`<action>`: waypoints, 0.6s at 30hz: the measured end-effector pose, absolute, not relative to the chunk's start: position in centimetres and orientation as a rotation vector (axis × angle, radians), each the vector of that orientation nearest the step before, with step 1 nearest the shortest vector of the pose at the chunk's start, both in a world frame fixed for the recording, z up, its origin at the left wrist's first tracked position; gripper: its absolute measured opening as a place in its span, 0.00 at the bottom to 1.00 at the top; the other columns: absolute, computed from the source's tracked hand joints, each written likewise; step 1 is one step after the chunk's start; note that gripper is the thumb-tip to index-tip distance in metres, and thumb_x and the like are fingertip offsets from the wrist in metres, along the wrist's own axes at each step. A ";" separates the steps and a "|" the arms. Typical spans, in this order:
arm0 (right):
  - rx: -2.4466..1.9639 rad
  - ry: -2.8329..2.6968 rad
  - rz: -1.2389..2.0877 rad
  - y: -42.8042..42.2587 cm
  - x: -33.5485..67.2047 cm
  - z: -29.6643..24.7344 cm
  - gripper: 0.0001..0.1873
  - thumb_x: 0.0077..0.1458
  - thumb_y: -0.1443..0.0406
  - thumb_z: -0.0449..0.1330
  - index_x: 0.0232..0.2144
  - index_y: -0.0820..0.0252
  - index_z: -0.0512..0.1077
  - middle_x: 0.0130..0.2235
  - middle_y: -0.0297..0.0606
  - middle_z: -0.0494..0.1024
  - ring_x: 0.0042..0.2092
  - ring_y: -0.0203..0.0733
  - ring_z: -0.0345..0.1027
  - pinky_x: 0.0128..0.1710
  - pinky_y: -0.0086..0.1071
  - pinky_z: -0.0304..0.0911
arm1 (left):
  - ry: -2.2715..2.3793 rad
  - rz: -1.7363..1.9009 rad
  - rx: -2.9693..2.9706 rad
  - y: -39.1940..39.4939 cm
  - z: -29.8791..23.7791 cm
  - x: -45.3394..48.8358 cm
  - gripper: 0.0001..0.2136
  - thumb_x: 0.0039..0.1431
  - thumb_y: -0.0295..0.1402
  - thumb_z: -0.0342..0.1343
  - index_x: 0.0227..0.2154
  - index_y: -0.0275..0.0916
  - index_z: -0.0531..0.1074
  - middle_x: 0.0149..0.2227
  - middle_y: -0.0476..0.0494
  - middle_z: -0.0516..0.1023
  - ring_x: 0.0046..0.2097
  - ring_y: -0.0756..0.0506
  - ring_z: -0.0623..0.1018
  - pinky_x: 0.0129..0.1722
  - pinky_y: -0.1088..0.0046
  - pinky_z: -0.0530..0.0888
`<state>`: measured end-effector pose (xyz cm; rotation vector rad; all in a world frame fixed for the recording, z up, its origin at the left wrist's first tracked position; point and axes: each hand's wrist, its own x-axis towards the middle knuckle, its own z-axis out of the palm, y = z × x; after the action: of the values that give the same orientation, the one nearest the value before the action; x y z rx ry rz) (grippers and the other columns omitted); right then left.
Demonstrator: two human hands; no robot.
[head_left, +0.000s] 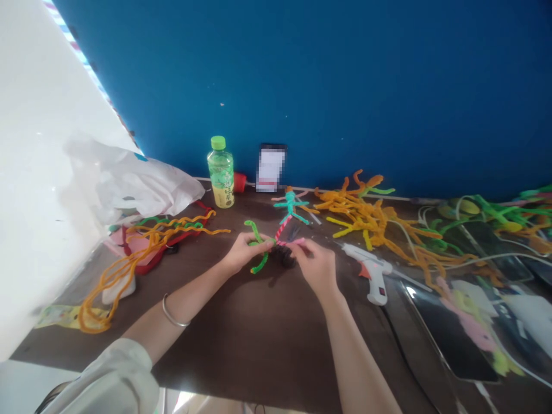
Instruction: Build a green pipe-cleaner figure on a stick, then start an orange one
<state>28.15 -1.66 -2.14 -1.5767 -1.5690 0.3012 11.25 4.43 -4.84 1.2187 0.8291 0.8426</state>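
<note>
Together, the left hand (245, 252) pinches a green pipe cleaner (257, 234) between thumb and fingers, while the right hand (314, 265), fingers pressed together, pinches a red-and-white striped pipe cleaner (281, 230) where it meets the green, just above the dark table (241, 339). A white glue gun (371, 271) lies nearby on the right.

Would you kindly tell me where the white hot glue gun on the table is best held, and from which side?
Take the white hot glue gun by its handle, coming from the near side: it lies flat, the handle pointing back toward the person, the nozzle pointing away from them.
</note>
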 end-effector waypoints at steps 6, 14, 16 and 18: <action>-1.555 -1.197 0.890 -1.4 27.9 -1.7 0.20 0.46 0.51 0.58 0.15 0.60 0.66 0.14 0.32 0.69 0.15 0.33 0.60 0.17 0.26 0.55 | 0.855 0.850 1.266 4.4 -4.7 11.2 0.14 0.39 0.38 0.63 0.30 0.36 0.77 0.29 0.44 0.77 0.29 0.50 0.73 0.31 0.73 0.68; -1.488 -0.878 1.179 -1.0 27.7 -2.2 0.21 0.40 0.51 0.62 0.16 0.61 0.62 0.11 0.28 0.63 0.13 0.30 0.56 0.12 0.24 0.48 | 0.857 0.778 1.360 4.3 -4.5 11.1 0.14 0.40 0.38 0.63 0.30 0.35 0.77 0.28 0.43 0.76 0.29 0.49 0.72 0.32 0.72 0.69; -1.486 -0.909 0.986 -1.0 27.5 -2.2 0.18 0.41 0.52 0.62 0.23 0.60 0.64 0.14 0.28 0.67 0.15 0.32 0.60 0.14 0.24 0.54 | 0.879 0.807 1.266 4.3 -4.6 11.2 0.13 0.40 0.39 0.62 0.28 0.34 0.77 0.26 0.44 0.76 0.28 0.50 0.72 0.31 0.73 0.68; -1.470 -1.038 0.763 -1.2 27.3 -2.2 0.16 0.43 0.54 0.62 0.29 0.58 0.65 0.19 0.31 0.72 0.19 0.36 0.67 0.19 0.27 0.61 | 0.866 0.853 1.156 4.4 -4.7 11.4 0.13 0.40 0.38 0.62 0.28 0.34 0.76 0.25 0.44 0.75 0.28 0.50 0.72 0.30 0.74 0.68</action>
<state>27.26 -1.18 -2.24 -1.4702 -1.0382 0.7627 11.38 4.44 -4.68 1.1558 0.8664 0.8526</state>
